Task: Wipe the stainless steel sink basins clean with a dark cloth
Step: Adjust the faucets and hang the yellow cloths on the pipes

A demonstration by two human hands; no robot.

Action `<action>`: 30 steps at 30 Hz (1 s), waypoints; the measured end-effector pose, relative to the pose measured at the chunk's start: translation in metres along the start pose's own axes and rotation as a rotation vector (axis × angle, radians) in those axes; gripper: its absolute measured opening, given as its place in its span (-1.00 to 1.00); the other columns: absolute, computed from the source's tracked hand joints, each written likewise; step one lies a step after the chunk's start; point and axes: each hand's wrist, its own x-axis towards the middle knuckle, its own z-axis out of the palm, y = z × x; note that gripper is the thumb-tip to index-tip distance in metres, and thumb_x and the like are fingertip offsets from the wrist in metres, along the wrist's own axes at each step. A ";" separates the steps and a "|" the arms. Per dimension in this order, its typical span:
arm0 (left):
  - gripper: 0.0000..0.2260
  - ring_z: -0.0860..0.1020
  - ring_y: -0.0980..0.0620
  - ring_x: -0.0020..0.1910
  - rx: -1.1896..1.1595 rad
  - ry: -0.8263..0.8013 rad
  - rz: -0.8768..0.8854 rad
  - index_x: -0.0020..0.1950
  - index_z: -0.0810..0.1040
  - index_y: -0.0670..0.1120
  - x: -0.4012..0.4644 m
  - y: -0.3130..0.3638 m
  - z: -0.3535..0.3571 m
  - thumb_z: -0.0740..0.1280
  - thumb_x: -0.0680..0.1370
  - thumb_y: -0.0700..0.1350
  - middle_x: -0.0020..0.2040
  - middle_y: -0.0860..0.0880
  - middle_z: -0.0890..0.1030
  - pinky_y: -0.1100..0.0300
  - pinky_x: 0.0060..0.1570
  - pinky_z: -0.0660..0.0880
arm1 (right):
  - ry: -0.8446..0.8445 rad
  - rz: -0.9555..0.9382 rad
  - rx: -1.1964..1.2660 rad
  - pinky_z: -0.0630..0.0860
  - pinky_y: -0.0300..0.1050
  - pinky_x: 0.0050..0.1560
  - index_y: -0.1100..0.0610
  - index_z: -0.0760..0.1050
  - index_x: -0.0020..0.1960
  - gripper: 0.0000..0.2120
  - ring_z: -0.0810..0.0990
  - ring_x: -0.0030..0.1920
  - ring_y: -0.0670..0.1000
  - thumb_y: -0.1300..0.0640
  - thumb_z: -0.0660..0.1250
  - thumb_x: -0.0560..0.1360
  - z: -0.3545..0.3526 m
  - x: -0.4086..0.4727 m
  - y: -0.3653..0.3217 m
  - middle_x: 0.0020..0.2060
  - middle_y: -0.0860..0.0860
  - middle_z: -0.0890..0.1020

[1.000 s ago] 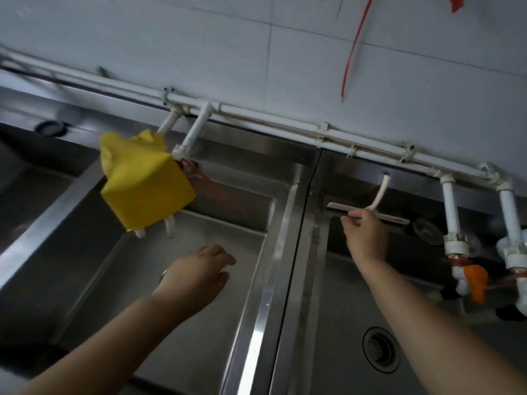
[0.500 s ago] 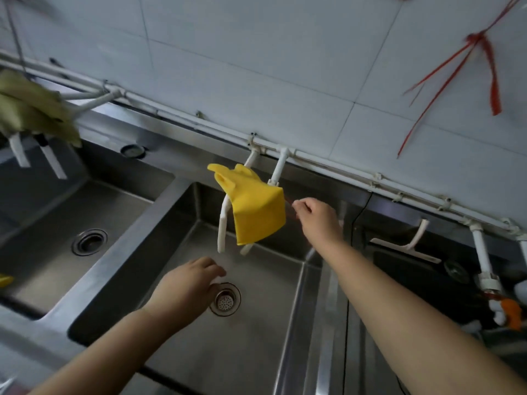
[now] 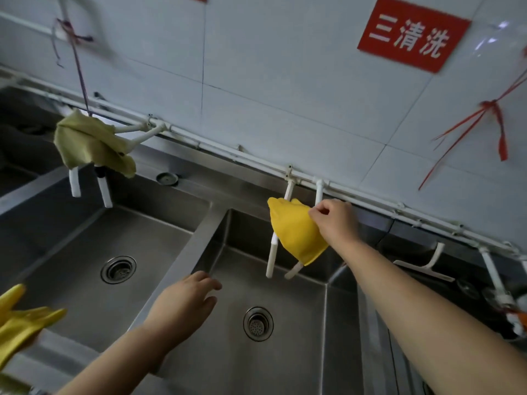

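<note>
White-tiled wall behind, the right hand [image 3: 333,220] has crossed from the squeegee [image 3: 425,265] to pinch the yellow cloth [image 3: 296,232] hanging over the middle basin [image 3: 299,352], while the left hand [image 3: 182,306] hovers relaxed, no dark cloth visible.

Right hand [image 3: 335,220] raised, fingertips pinching; left hand [image 3: 182,306] low, relaxed.

Two bare, sleeveless forearms
</note>
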 end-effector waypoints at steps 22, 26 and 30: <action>-0.72 0.50 -0.03 -0.27 -1.824 0.289 -0.870 0.05 0.53 -0.15 -0.002 -0.023 -0.049 0.26 0.55 0.06 -0.24 -0.11 0.51 0.14 -0.20 0.48 | -0.603 -0.338 0.614 0.39 -0.43 -0.32 0.11 0.55 -0.31 -0.84 0.47 -0.36 -0.26 0.24 0.41 0.44 0.070 -0.062 -0.124 -0.42 -0.10 0.54; -0.68 0.57 -0.09 -0.08 -1.683 0.605 -0.958 0.14 0.49 -0.19 -0.032 -0.067 -0.063 0.41 0.48 -0.05 -0.03 -0.16 0.57 0.05 -0.09 0.54 | -0.718 -0.374 0.554 0.41 -0.35 -0.30 0.03 0.55 -0.34 -0.80 0.47 -0.37 -0.21 0.22 0.44 0.41 0.105 -0.084 -0.147 -0.39 -0.06 0.56; -0.69 0.55 -0.09 0.01 -1.279 0.707 -1.016 0.14 0.48 -0.15 -0.067 -0.102 -0.085 0.43 0.47 -0.07 0.06 -0.13 0.56 -0.04 0.11 0.50 | -0.791 -0.402 0.457 0.51 -0.13 -0.19 0.01 0.58 -0.32 -0.85 0.54 -0.26 -0.02 0.16 0.46 0.40 0.136 -0.114 -0.178 -0.28 0.07 0.60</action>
